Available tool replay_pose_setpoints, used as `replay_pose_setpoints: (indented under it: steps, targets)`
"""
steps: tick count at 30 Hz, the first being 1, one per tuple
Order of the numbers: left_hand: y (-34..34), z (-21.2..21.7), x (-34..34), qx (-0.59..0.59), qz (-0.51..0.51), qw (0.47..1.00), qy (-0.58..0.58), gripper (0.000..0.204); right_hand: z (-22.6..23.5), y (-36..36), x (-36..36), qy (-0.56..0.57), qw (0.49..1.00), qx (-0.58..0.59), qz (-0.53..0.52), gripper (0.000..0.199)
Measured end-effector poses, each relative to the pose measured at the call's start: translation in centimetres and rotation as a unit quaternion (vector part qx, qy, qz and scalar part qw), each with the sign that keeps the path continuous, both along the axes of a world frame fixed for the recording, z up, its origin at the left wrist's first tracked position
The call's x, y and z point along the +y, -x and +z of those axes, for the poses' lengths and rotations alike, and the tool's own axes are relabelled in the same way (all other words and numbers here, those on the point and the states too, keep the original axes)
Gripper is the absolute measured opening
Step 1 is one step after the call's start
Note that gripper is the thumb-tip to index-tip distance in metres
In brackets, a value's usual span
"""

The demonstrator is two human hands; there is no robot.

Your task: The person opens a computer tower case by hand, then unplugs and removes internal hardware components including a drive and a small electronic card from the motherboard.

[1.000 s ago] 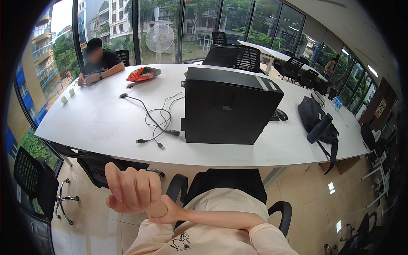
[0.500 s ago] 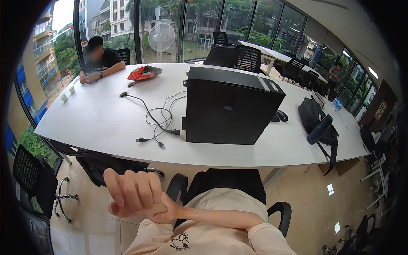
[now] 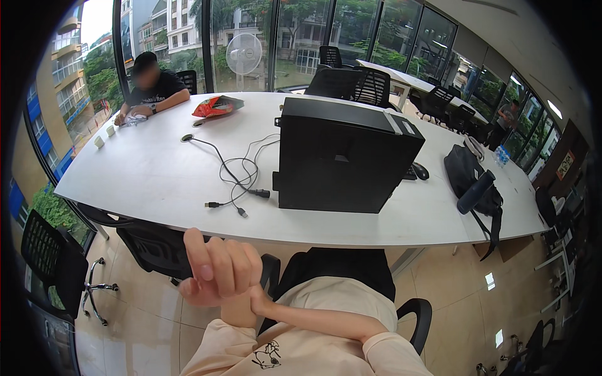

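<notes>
My left hand is raised in front of the table's near edge, its fingers loosely curled and nothing visible in them. My right forearm crosses my body, and my right hand is wrapped round my left wrist; most of its fingers are hidden behind that wrist. Both hands are off the table. Beyond them a black desktop computer case stands upright on the white tabletop. To its left lie loose black cables with plugs at their ends.
A red snack bag lies at the far left, near a seated person. Right of the case are a mouse, a black bag and a dark bottle. Office chairs stand on the floor; a white fan is by the windows.
My left hand has moved up and to the right, with my right hand still round its wrist. The whole view has shifted slightly.
</notes>
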State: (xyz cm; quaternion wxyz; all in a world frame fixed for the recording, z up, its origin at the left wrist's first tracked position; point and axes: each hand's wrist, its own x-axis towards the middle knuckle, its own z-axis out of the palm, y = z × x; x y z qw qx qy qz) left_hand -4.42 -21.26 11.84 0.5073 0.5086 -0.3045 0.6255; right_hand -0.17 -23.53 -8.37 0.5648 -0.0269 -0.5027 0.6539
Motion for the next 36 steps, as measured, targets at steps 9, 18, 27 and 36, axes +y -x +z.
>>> replay_pose_setpoints:
  steps: [9, 18, 27, 36]
  targets:
    - [-0.4, 0.3, -0.2, -0.002, 0.019, 0.999, -0.039, 0.026, 1.9, -0.3, -0.6, 0.083, 0.996, -0.032, -0.003, 0.052]
    - [0.0, 0.6, -0.8, -0.005, 0.031, 0.998, -0.049, 0.024, 3.8, 0.1, -1.1, 0.173, 0.984, -0.033, 0.012, 0.054]
    - [-0.4, 0.4, -0.5, -0.005, 0.008, 0.999, -0.039, 0.024, 3.9, -0.3, -1.1, 0.109, 0.988, -0.104, -0.036, 0.049]
    - [-0.7, 0.5, -0.3, 0.002, 0.004, 0.999, -0.041, 0.024, 2.5, -1.6, -0.3, -0.339, 0.758, -0.383, -0.404, 0.038]
